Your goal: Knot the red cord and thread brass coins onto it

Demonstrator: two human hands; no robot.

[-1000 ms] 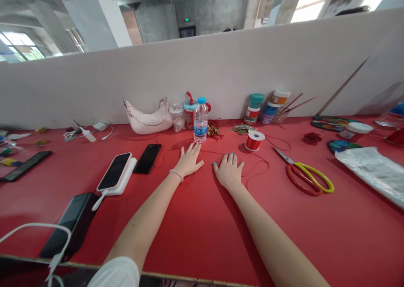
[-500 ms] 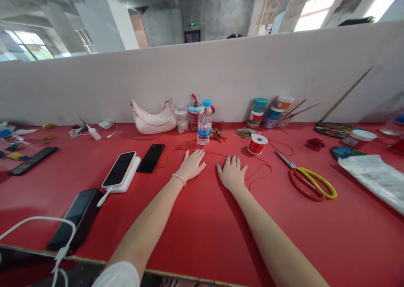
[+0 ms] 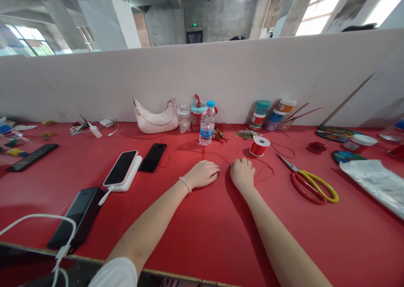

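Note:
Both forearms reach across the red tabletop. My left hand (image 3: 203,173), with a beaded bracelet at the wrist, rests with its fingers curled together, and whatever lies under them is hidden. To its right, my right hand (image 3: 243,174) is closed in a loose fist, its thumb and forefinger pinched where a thin red cord (image 3: 217,153) reaches them. That cord arcs over the table beyond my left hand. Just past my right hand stands a spool of red cord (image 3: 260,146). A water bottle (image 3: 207,125) with a blue cap is upright beyond my left hand.
Scissors (image 3: 307,179) with red and yellow handles lie at right, near a silvery sheet (image 3: 375,179). Leftward are a black phone (image 3: 153,157), a phone on a white power bank (image 3: 121,171) and a black power bank (image 3: 77,217). A white bag (image 3: 158,120) leans against the partition (image 3: 195,76).
Both hands were spread flat and now have curled fingers. The left moved right and slightly nearer; the right shifted a little right. The view turned slightly.

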